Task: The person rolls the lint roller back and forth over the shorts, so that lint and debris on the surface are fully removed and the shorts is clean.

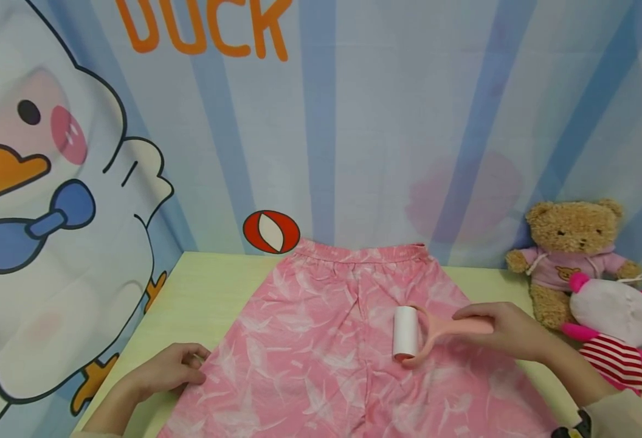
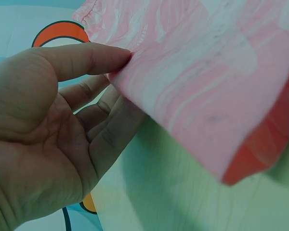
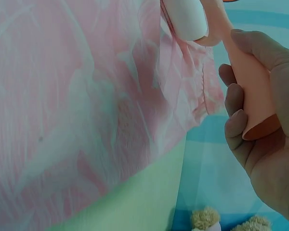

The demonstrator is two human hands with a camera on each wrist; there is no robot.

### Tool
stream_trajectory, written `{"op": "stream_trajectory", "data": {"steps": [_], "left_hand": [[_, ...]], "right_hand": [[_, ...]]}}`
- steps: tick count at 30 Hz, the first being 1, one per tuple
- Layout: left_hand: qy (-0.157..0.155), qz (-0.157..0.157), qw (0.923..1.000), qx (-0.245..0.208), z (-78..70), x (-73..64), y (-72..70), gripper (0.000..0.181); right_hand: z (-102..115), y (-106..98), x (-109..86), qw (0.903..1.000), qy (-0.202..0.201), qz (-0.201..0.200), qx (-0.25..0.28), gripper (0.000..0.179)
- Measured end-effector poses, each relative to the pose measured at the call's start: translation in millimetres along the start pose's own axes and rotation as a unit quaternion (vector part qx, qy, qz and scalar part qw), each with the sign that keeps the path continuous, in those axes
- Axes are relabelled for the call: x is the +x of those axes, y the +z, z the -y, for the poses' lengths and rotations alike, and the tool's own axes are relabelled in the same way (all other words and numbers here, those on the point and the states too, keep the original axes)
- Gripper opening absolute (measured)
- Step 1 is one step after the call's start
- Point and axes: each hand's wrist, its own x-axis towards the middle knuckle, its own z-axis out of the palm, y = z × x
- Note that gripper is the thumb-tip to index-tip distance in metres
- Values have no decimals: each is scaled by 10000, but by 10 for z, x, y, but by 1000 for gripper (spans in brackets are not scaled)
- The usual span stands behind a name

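Observation:
Pink shorts [image 1: 299, 328] with a white leaf-like print and a gathered waistband lie spread on the pale table, waistband toward the wall. My left hand [image 1: 170, 368] pinches their left edge between thumb and fingers; the left wrist view shows that edge of the shorts [image 2: 183, 91] raised off the table. My right hand [image 1: 509, 331] grips the peach handle of a lint roller [image 1: 436, 331]. Its white roll lies over the upper right part of the shorts. In the right wrist view, the fingers of my right hand [image 3: 269, 115] curl round the handle.
A brown teddy bear [image 1: 572, 243] in a pink hoodie sits at the back right. Before it leans a white-and-pink plush toy [image 1: 616, 316] in a striped outfit, close to my right forearm. A cloth backdrop [image 1: 365, 121] with a duck print stands behind the table [image 1: 217, 280].

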Motion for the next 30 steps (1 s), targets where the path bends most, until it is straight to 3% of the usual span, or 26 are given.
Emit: {"op": "stream_trajectory", "data": {"steps": [15,22,30], "left_hand": [[-76,-63,9999,85,35,31,0,31],[-54,-51,9999,78,13,19,3,31],[2,30,10000,-35,14,7,-8,31]], "right_hand": [[-248,-443,-349,9975,477,160,-501,31],[-312,-689,-542,9883,1089,385,-1001,39],[-371,-828,-700,9790,1167,293,-1643,34]]}}
